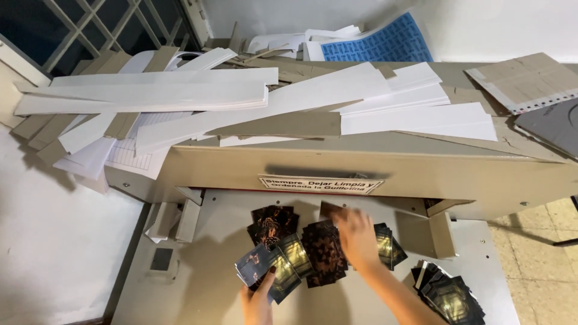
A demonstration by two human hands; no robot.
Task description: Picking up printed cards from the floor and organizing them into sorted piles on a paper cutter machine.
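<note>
Fanning dark printed cards (301,250) across the beige cutter table (205,283), just below the guillotine housing (361,162). Left hand (257,301) pinched on the fan's lower edge; right hand (356,236) spread flat over the cards, blurred. Second card stack (448,295) near the right. Risk: loose fan slipping, or offcut strips (253,105) sliding down from above
</note>
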